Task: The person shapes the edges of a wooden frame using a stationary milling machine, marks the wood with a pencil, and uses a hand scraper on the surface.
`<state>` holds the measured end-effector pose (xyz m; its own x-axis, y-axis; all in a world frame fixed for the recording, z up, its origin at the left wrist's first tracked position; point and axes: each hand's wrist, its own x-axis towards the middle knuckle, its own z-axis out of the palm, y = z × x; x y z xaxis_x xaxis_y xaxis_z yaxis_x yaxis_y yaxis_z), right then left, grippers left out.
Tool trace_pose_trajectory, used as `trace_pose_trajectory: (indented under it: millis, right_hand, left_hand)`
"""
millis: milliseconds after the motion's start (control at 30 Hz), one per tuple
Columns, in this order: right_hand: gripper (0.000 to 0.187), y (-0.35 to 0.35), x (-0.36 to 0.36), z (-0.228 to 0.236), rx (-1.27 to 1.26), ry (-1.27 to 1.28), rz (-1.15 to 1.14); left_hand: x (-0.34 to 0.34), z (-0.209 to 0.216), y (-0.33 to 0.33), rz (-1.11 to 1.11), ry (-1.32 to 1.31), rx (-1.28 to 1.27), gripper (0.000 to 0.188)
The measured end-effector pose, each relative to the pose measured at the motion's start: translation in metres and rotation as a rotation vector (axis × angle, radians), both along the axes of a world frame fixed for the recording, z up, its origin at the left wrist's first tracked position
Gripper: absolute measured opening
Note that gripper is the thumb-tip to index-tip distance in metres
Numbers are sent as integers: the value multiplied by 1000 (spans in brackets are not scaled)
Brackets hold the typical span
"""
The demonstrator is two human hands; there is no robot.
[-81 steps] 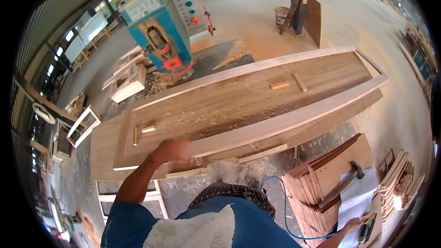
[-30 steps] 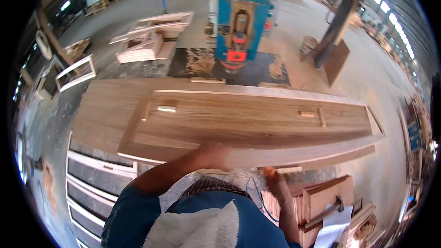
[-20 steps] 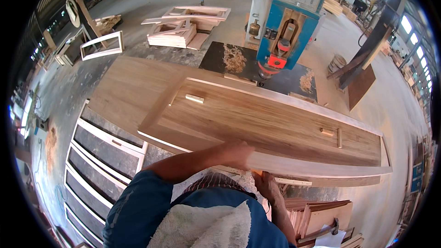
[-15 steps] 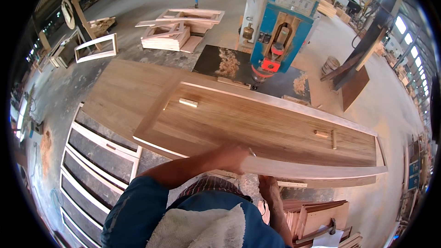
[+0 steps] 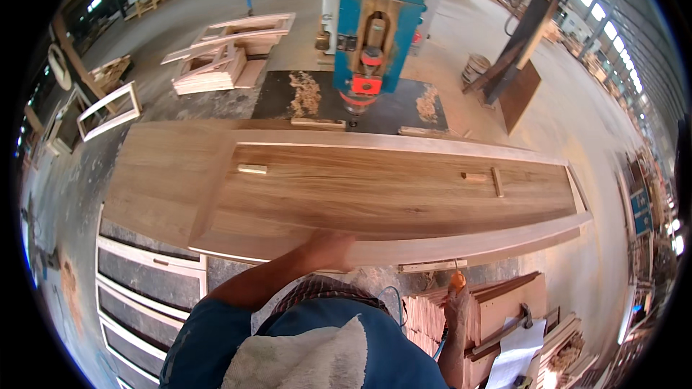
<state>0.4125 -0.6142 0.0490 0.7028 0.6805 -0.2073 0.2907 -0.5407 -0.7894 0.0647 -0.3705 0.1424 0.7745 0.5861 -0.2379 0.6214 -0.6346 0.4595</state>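
Observation:
A long wooden cabinet door or panel (image 5: 404, 187) lies in front of me, a pale raised frame around its brown grained middle. My left hand (image 5: 329, 248) is closed over the near frame rail (image 5: 468, 240), its fingertips partly hidden. Just off the near edge, to the right, my right hand (image 5: 455, 302) grips an orange air blow gun (image 5: 457, 281), its thin metal nozzle pointing up toward the rail. A blue hose (image 5: 393, 292) curves beside my body. Small wooden blocks (image 5: 252, 168) and a short strip (image 5: 497, 181) rest on the panel.
A teal drilling machine (image 5: 380, 36) stands beyond the panel, over a dark table (image 5: 277, 94) with wood shavings. Slatted frames (image 5: 151, 263) stand at left. Near right are stacked boards (image 5: 504, 310), a hammer (image 5: 526, 315) and paper (image 5: 515, 356). More frames (image 5: 209, 75) are piled further back.
The view has swung to the right. My right hand has moved away from my left, out to the right, and the orange blow gun now shows. My left hand stays on the near rail.

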Motion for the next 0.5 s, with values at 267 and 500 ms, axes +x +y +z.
trace_pose_trajectory:
  millis: [267, 500]
  right_hand:
    - [35, -52, 36, -5, 120, -72, -132]
    - [40, -34, -5, 20, 57, 174, -1]
  left_hand:
    - [1, -4, 1, 66, 125, -24, 53]
    - [4, -32, 1, 53, 63, 40, 55]
